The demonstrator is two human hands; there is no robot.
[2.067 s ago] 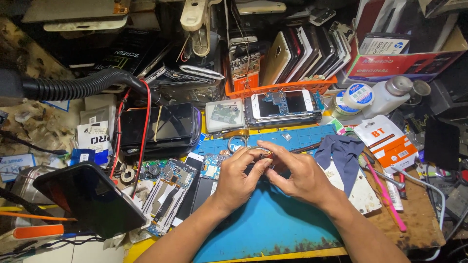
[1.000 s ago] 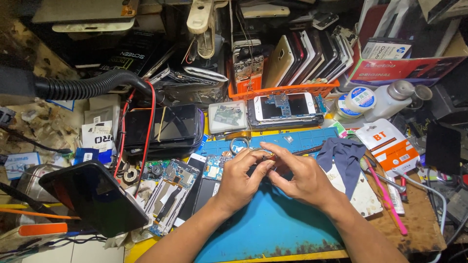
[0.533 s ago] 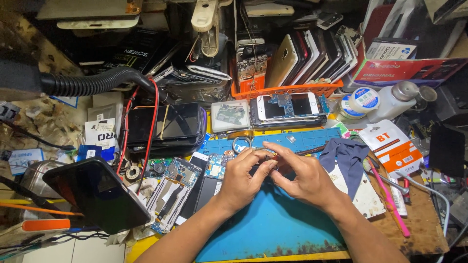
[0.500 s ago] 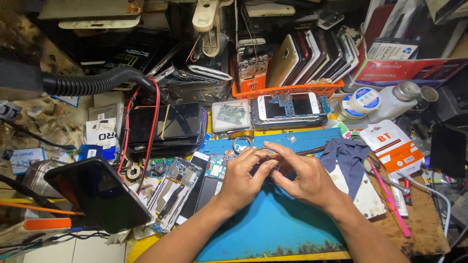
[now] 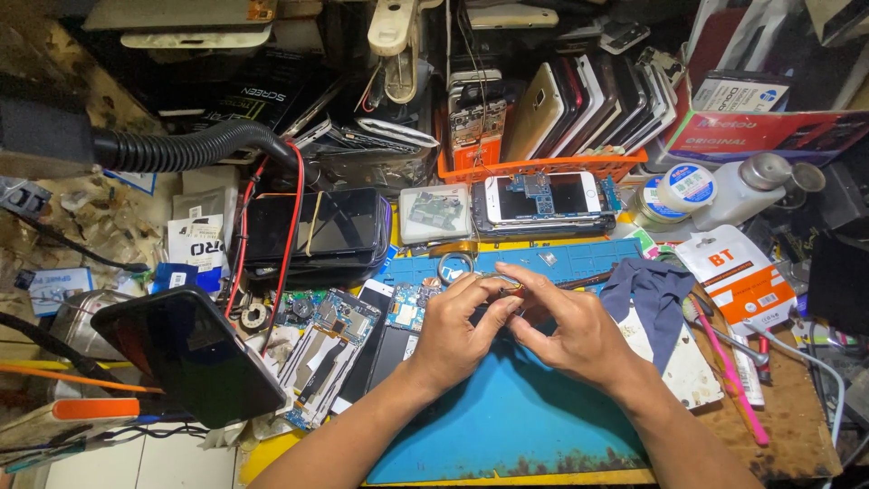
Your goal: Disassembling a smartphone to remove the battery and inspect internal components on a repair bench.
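Blue repair mat [image 5: 507, 426] on the desk: left hand [image 5: 457, 335] and right hand [image 5: 566, 330] pinch together a small metallic part [image 5: 507, 282], lying roughly left to right, mostly hidden.

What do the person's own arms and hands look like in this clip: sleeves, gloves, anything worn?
Both forearms are bare as far as the bottom edge of the frame, with no sleeve in view. The left hand and right hand wear no gloves. No watch or wristband shows on either wrist, and no ring is visible on the fingers.
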